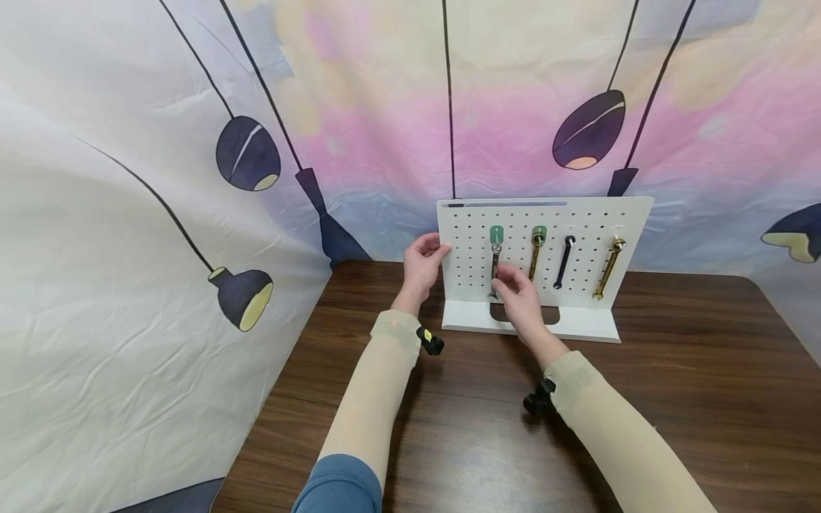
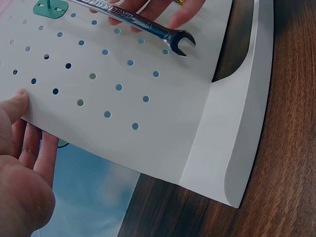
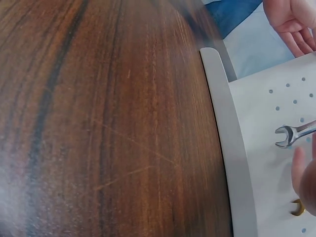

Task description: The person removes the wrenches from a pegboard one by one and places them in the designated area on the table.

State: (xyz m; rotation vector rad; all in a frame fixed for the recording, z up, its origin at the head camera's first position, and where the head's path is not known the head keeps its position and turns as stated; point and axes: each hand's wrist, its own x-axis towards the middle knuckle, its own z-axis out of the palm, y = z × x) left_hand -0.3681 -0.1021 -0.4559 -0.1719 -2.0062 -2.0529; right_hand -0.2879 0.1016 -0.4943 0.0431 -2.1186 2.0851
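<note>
My left hand (image 1: 421,267) grips the left edge of a white pegboard stand (image 1: 468,313), thumb on the front face and fingers behind. A silver open-ended wrench (image 2: 148,24) hangs on the leftmost hook, which has a green base (image 2: 51,8). My right hand (image 1: 518,296) is at this wrench, its fingers loosely bent beside and partly behind the shaft. In the right wrist view the thumb (image 3: 298,168) stands apart from the wrench's jaw end. Whether a fingertip touches the shaft cannot be told.
Farther right on the board hang a gold wrench (image 1: 535,253) on a green-based hook, a dark wrench (image 1: 564,262) and another gold wrench (image 1: 609,267). The stand sits at the back of a brown wooden table (image 1: 474,427), before a printed cloth backdrop (image 1: 385,107).
</note>
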